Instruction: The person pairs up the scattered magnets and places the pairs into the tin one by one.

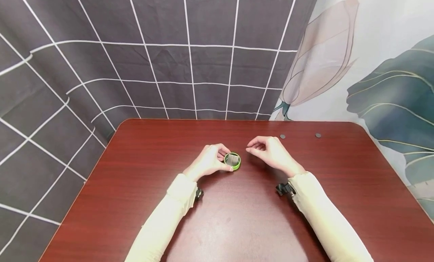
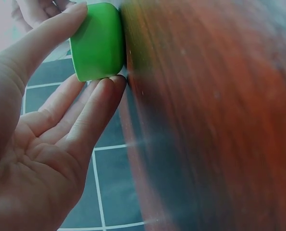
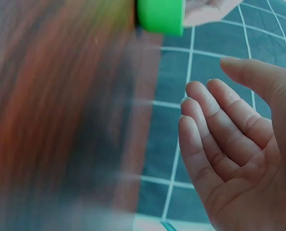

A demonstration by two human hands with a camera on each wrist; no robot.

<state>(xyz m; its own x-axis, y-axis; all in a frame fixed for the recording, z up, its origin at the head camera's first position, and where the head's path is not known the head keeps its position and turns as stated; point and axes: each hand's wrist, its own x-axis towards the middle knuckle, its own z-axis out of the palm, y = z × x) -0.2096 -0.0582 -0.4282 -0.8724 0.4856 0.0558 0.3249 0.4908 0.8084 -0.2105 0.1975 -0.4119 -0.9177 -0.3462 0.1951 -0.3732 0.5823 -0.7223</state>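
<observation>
A small, round, bright green container (image 1: 239, 165) stands on the table, and pale grey square-edged pieces (image 1: 232, 160) show inside its rim. My left hand (image 1: 209, 162) grips it from the left. In the left wrist view the thumb lies along one side of the green wall (image 2: 98, 45) and the fingertips meet the other side. To the right of the container, apart from it, is my right hand (image 1: 271, 152). Its fingers (image 3: 212, 108) are loosely bent with nothing between them and the thumb, as the right wrist view shows.
Two small dark discs lie near the table's back edge, one (image 1: 283, 136) just beyond the right hand and another (image 1: 318, 135) farther right. The reddish-brown table (image 1: 217, 224) ends at a dark gridded curtain (image 1: 169, 66) and a leaf-patterned one (image 1: 373, 85).
</observation>
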